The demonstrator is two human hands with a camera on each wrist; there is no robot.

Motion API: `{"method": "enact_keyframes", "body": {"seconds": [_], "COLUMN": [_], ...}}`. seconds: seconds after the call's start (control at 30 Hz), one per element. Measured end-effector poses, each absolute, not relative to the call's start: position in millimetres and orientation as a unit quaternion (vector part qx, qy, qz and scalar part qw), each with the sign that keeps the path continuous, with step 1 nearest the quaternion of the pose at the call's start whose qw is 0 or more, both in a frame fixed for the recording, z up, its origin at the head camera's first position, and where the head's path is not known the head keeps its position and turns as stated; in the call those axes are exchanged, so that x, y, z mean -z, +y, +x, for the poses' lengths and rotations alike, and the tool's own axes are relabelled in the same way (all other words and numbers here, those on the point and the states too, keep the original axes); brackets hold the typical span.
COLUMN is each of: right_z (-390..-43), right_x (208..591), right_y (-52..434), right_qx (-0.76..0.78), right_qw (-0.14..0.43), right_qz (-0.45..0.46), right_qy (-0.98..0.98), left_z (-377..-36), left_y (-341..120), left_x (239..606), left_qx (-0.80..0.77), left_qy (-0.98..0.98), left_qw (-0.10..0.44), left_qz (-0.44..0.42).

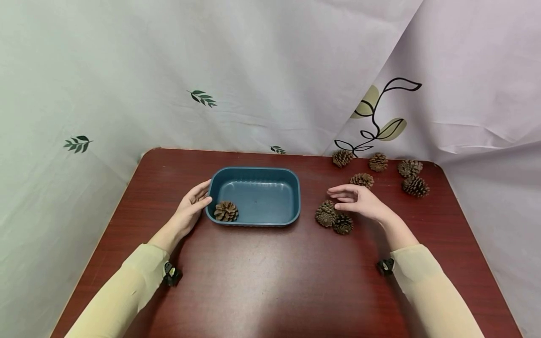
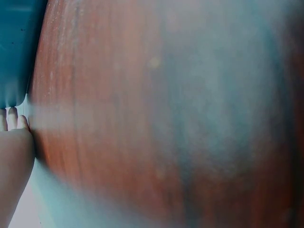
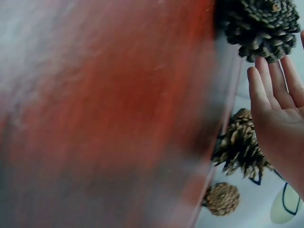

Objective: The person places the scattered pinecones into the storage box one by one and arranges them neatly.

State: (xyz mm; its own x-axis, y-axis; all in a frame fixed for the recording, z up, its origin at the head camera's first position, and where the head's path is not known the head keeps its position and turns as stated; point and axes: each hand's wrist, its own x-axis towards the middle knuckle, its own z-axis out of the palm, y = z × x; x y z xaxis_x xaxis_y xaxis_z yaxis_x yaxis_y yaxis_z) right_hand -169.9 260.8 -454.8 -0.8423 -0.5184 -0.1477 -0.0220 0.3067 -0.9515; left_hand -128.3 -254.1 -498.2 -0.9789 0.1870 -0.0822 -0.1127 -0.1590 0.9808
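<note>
A blue-green plastic tub [image 1: 255, 173] stands on the dark red table [image 1: 262, 272]; one pine cone [image 1: 226, 211] lies in its near left corner. My left hand [image 1: 192, 206] rests against the tub's left end, fingers on the rim, thumb at the near corner. My right hand [image 1: 357, 199] hovers open, fingers straight, just above two pine cones [image 1: 326, 215] [image 1: 343, 224] to the right of the tub. In the right wrist view the straight fingers [image 3: 273, 90] lie beside a dark cone [image 3: 263, 23]. The left wrist view shows the tub's wall [image 2: 16, 47] and blurred fingertips [image 2: 12, 118].
Several more pine cones [image 1: 362, 180] [image 1: 415, 186] lie along the table's far right, by the draped cloth backdrop [image 1: 253, 70]. The table's edges show at left and right.
</note>
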Motion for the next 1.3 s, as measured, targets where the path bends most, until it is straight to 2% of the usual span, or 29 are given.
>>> {"method": "enact_keyframes", "body": {"seconds": [0.6,1.3], "right_z": [-185,-186], "right_x": [476,473], "right_y": [273,266], "right_qx": [0.59,0.514], "right_qw": [0.304,0.306], "right_qz": [-0.209,-0.253], "right_qy": [0.719,0.76], "left_z": [-128,-130], "left_y": [-256,-253], "left_x": [500,498], "left_qx": [-0.764,-0.765], "left_qy": [0.637,0.636], "left_qw": [0.097,0.097], "left_qz": [0.036,0.025]}}
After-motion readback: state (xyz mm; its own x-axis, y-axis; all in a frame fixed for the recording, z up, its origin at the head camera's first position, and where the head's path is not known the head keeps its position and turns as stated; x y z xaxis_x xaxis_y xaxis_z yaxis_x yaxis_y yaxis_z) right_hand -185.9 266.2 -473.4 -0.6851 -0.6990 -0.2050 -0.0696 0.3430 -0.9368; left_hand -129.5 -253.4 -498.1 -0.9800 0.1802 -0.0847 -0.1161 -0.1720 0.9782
